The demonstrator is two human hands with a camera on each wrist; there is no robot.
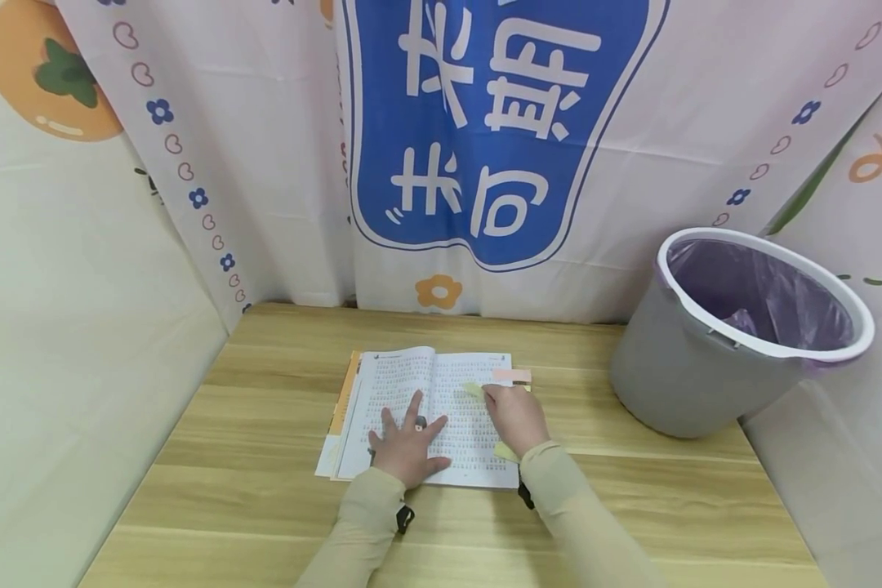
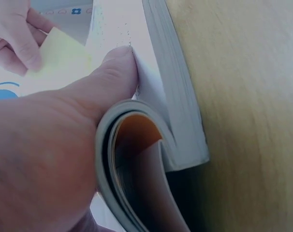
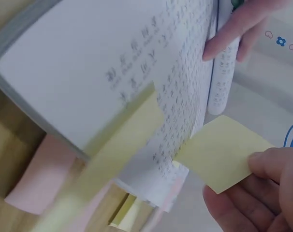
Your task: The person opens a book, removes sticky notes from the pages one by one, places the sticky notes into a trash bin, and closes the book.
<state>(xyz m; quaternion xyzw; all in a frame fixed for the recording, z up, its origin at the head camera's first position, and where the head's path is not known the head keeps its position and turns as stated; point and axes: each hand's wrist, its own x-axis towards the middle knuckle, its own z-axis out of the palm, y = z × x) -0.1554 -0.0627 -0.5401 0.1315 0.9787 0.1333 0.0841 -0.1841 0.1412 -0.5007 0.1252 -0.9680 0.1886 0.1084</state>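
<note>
An open book (image 1: 470, 425) with printed text lies on the wooden table. My left hand (image 1: 406, 447) rests spread across its left page and the fold, fingers straight, with the thumb (image 2: 118, 72) reaching onto the right page. Between thumb and fingers, my right hand (image 1: 513, 415) pinches a yellow sticky note (image 3: 224, 154) above the right page. A second yellow sticky note (image 3: 127, 130) sticks to that page near its lower right edge, partly lifted. In the left wrist view the left-hand pages curl up beside the left palm.
Pink sticky notes, one at the upper right edge (image 1: 513, 375), jut out from the book. A grey trash bin (image 1: 676, 367) with a white rim and purple liner stands at the table's right. A printed curtain (image 1: 287, 204) hangs behind the table (image 1: 250, 408).
</note>
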